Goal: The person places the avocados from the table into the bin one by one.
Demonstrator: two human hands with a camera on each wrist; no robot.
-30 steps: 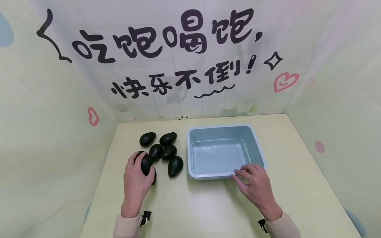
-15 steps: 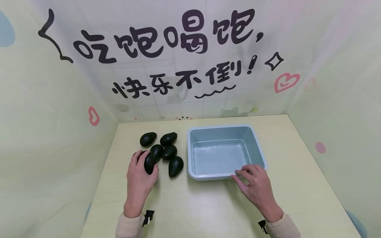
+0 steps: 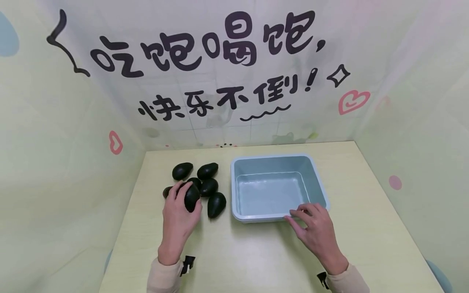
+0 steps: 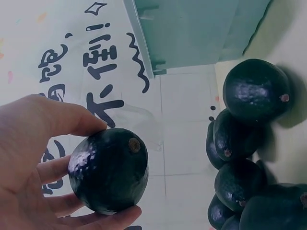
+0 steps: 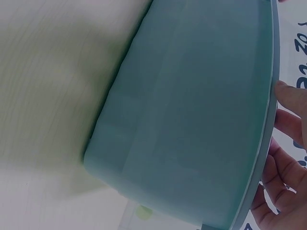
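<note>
Left of the bin (image 3: 269, 191) I see, remotely, the left hand (image 3: 178, 219) grip an avocado (image 3: 192, 198) (the right hand (image 3: 317, 228) pinches the bin's rim (image 3: 260, 216)).

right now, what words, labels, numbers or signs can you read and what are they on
"吃饱喝饱,": upper line on the backdrop.
"快乐不倒!": lower line, same backdrop.
Right wrist view: black character fragments at the edge, too cut off to read.
No text visible on the blue basin or dark green fruits.
</note>
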